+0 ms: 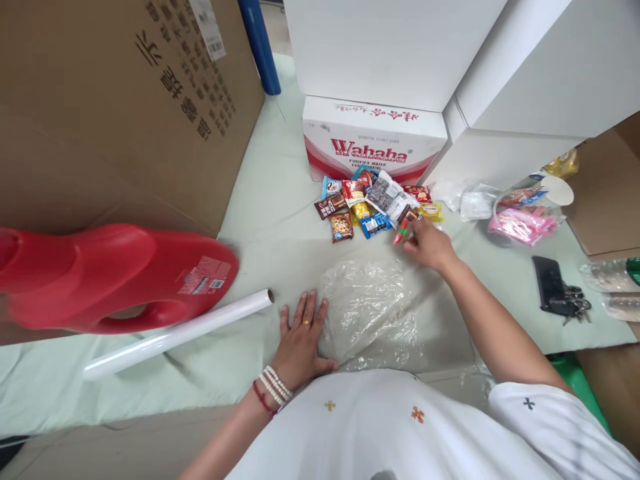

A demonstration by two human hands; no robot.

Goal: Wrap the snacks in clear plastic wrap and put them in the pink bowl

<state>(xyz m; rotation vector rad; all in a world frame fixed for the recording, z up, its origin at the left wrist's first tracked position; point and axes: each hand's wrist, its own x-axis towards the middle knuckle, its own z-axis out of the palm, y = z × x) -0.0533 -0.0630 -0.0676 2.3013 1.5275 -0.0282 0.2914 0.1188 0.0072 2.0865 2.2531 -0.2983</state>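
Right grip (429, 244): finger and thumb pinched closed on a small red-and-green wrapped piece (401, 232), which pokes out at its 10 o'clock. Snack pile (385, 195) just past that, same 10 o'clock line. Clear plastic bag (370, 303) flat on the cloth-covered worktop (280, 200), between 7 and 8. Left grip (300, 343): palm down, fingers spread, no grasp; near the bag's left edge, thumb contact unclear. Farther out from right grip: Wahaha box (370, 150) at 11, phone (549, 283) at 4. White roll (180, 335) at left grip's 9.
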